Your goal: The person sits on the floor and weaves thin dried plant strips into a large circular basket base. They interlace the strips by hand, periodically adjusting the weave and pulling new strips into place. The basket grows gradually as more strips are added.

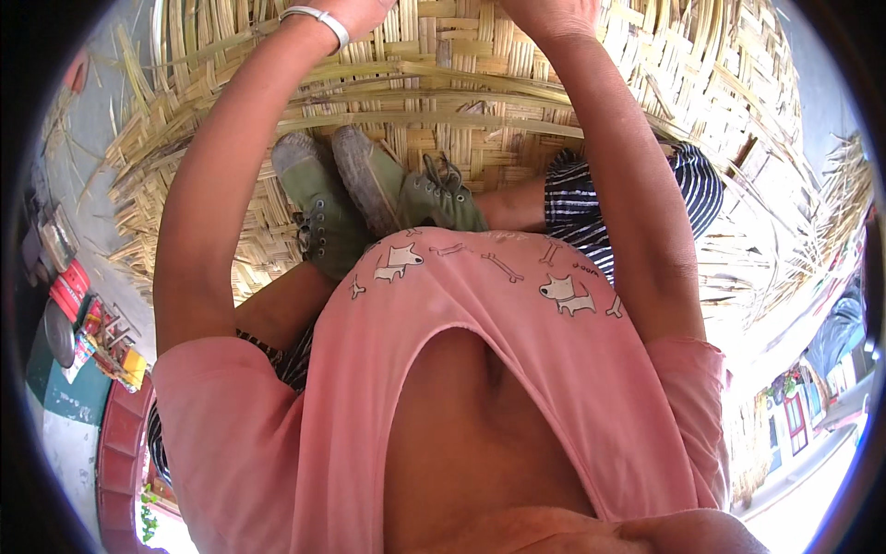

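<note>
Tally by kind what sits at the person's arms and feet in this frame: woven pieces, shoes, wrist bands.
Large woven bamboo-strip mat: 1
Olive green lace-up canvas shoes: 2
Silver metal bangle on the left wrist: 1
Total: 4
Both hands are cut off by the top edge, so their grip cannot be seen.

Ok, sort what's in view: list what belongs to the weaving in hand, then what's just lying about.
In hand:
- woven bamboo mat, under both raised hands
- loose bamboo strips at its edge
- left hand, right hand, cut off by the frame top

Lying about:
- red and colourful clutter at far left
- silver bangle on the left wrist
</note>
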{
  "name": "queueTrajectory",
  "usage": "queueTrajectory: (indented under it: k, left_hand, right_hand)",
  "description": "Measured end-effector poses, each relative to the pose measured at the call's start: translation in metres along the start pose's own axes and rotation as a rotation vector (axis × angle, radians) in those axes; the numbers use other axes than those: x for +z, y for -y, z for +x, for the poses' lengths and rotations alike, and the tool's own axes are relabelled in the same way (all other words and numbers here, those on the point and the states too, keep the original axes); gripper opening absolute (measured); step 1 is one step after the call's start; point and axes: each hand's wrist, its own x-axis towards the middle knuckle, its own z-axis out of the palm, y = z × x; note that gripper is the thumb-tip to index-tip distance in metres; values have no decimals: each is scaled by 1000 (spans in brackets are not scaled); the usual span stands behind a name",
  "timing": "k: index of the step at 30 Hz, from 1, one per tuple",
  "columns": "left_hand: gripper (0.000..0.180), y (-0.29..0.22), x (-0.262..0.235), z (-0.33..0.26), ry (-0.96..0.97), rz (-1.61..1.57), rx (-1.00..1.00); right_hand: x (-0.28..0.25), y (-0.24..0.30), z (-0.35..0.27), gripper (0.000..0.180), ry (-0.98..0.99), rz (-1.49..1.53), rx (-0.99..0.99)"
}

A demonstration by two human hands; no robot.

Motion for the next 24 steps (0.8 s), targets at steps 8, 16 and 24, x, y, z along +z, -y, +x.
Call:
queueTrajectory:
  k: [8, 16, 24]
  left_hand:
    - [27, 11, 21, 8, -37, 89, 33]
    - [43, -24, 62, -4, -484, -30, 194]
    - [66, -101, 63, 5, -234, 77, 54]
  right_hand:
    - [10, 11, 1, 53, 84, -52, -9]
    - [-7, -65, -7, 51, 0, 936, -120]
    - [7, -109, -34, 45, -326, -15, -301]
